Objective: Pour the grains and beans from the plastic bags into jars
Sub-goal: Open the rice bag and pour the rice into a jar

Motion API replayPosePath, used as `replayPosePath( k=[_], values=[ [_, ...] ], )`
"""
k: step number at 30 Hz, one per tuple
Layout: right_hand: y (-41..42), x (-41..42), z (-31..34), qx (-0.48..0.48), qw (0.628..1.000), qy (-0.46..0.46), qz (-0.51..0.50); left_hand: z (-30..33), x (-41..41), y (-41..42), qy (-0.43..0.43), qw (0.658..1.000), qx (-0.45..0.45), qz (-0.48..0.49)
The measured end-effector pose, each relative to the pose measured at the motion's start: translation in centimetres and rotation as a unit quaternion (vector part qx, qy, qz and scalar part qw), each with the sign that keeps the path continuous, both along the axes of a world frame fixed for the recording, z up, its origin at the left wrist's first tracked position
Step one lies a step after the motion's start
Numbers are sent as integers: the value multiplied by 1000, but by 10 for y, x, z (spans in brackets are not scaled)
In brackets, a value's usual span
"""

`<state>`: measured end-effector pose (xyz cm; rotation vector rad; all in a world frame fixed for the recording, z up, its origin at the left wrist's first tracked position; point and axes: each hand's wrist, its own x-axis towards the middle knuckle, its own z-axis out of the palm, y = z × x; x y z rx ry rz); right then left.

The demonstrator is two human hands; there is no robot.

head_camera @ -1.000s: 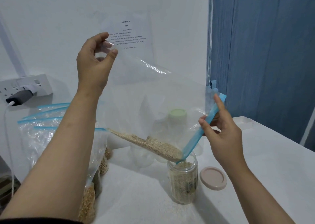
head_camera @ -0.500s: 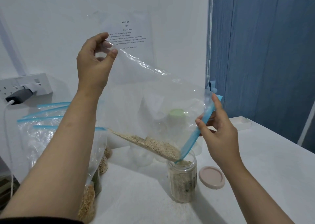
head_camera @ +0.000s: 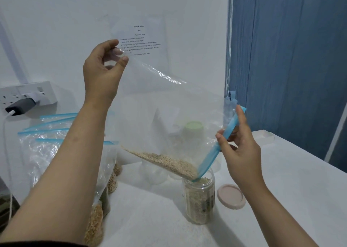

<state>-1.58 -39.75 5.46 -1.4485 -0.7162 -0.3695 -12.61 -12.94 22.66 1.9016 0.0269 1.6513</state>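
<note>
A clear plastic bag with a blue zip strip is tilted over an open glass jar on the white table. My left hand pinches the bag's raised bottom corner. My right hand holds the blue zip edge, whose lower end dips into the jar's mouth. Pale grains lie along the bag's lower fold and slide toward the jar, which is mostly full of the same grains.
A pink lid lies right of the jar. Several zip bags of grains and beans stand at the left. A green-lidded jar and clear jars sit behind the bag. A wall socket with a charger is at the left.
The grain pile in the bag has shrunk a little as grains run into the jar. Both hands stay almost in place; the right hand has shifted slightly left.
</note>
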Motion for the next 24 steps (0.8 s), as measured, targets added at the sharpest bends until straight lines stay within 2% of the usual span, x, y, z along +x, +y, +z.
replayPosePath(
  k=[2, 3, 5, 7, 9, 12, 14, 16, 20, 22, 24],
  values=[
    [-2, -1, 1, -38, 999, 12, -14, -1, 0, -1, -1, 1000, 0, -3],
    [-4, 0, 3, -96, 995, 9, -32, -1, 1, -2, -1, 1000, -1, -5],
    [-8, 2, 6, -268, 960, -20, -82, -2, 2, -3, 1, 1000, -3, -9],
    [-13, -1, 9, -364, 922, -46, -121, -3, 3, -4, 4, 1000, -2, -12],
    [-15, -5, 13, -352, 921, -84, -145, -4, 4, -5, 4, 1000, -1, -13],
    [-11, -13, 18, -241, 935, -216, -144, -4, 5, -5, 3, 1000, -3, -14],
    [-4, -12, 25, -183, 928, -292, -146, -4, 5, -5, 3, 1000, -2, -14],
    [5, -8, 37, -175, 909, -337, -173, -3, 6, -6, 3, 1000, 0, -13],
    [15, 11, 58, -276, 879, -302, -245, -2, 5, -6, 8, 1000, 2, -12],
    [16, 22, 57, -299, 885, -279, -223, -1, 6, -6, 12, 1000, 4, -13],
    [15, 28, 55, -268, 899, -282, -201, -1, 6, -7, 15, 1000, 7, -16]
  ],
)
